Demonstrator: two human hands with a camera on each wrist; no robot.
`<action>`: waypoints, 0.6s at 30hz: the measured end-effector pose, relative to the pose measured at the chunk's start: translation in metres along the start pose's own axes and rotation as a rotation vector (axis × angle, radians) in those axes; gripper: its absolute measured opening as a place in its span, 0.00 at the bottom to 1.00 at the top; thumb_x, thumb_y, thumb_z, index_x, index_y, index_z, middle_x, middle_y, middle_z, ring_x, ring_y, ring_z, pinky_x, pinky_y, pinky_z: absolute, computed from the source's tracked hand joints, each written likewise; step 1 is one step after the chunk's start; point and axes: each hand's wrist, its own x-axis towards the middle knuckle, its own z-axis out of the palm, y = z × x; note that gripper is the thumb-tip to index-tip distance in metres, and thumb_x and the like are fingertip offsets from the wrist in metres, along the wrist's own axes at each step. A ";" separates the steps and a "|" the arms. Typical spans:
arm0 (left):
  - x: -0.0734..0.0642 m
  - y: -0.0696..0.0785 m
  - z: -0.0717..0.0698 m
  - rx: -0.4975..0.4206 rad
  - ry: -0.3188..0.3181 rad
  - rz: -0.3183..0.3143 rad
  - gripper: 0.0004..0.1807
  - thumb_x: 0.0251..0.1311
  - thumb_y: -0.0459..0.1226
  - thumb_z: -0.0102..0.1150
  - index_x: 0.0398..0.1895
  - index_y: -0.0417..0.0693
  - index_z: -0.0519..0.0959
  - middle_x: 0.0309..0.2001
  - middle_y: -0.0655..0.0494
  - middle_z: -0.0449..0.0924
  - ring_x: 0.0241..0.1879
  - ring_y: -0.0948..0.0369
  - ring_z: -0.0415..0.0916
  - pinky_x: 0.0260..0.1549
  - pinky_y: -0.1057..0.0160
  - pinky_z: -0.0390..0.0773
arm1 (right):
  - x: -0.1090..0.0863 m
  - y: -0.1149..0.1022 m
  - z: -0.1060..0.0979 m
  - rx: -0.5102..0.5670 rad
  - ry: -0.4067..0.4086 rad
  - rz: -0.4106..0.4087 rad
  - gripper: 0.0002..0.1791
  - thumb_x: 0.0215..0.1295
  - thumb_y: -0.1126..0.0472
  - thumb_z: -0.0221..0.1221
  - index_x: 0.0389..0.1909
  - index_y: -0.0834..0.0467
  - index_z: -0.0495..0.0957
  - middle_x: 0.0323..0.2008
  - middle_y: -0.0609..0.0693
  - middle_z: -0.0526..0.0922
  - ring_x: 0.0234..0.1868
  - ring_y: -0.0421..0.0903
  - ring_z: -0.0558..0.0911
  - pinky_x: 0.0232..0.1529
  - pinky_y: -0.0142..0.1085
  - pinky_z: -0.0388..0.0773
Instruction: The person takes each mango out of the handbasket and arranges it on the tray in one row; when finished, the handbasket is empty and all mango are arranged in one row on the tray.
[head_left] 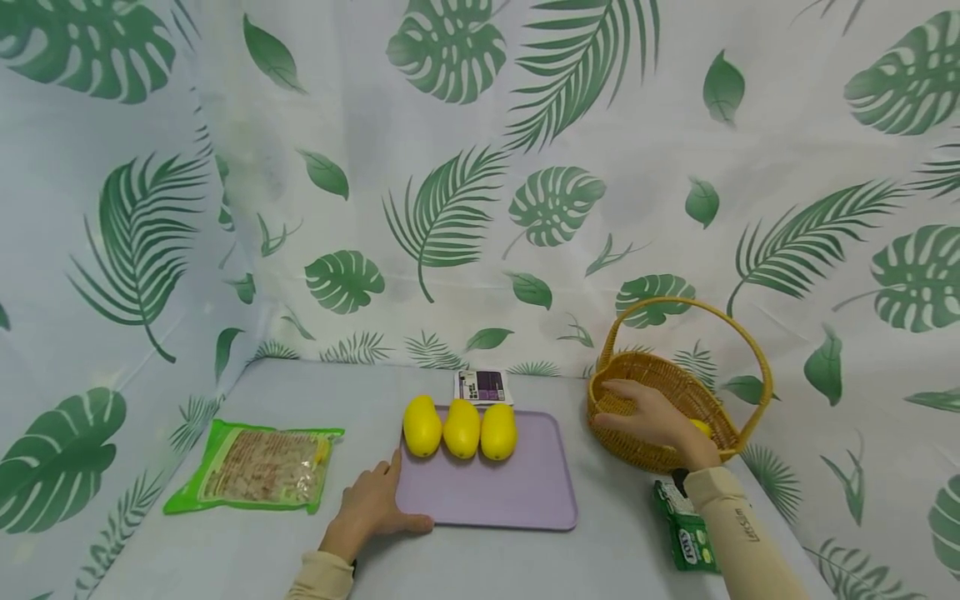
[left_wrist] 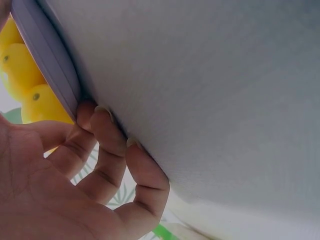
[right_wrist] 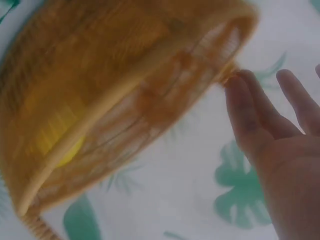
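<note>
My left hand [head_left: 375, 504] holds the near left corner of a lilac tray [head_left: 525, 492], thumb along the front edge and fingers at the left side. The left wrist view shows those fingers [left_wrist: 145, 167] curled, their tips low against the table by the tray's rim. Three yellow, mango-like fruits [head_left: 461, 429] sit in a row at the tray's far left. On the right, my right hand [head_left: 647, 414] reaches over a wicker basket [head_left: 637, 454], its fingers stretched out and nothing in them. Through the basket's opening another yellow fruit [right_wrist: 70, 152] shows, partly hidden.
A green-edged bag of food [head_left: 262, 467] lies left of the tray. Behind the tray is a small purple-and-white packet [head_left: 482, 387]. A green packet [head_left: 690, 537] lies in front of the basket, partly under the right forearm. The basket's tall handle [head_left: 693, 302] arches up. Leaf-patterned cloth hangs behind.
</note>
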 end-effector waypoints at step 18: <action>0.002 0.000 0.000 0.020 -0.014 0.011 0.73 0.30 0.69 0.77 0.77 0.37 0.57 0.63 0.34 0.73 0.54 0.39 0.76 0.56 0.30 0.73 | -0.026 0.065 -0.026 -0.149 -0.073 0.201 0.51 0.63 0.30 0.58 0.73 0.65 0.63 0.69 0.75 0.65 0.67 0.76 0.66 0.61 0.71 0.69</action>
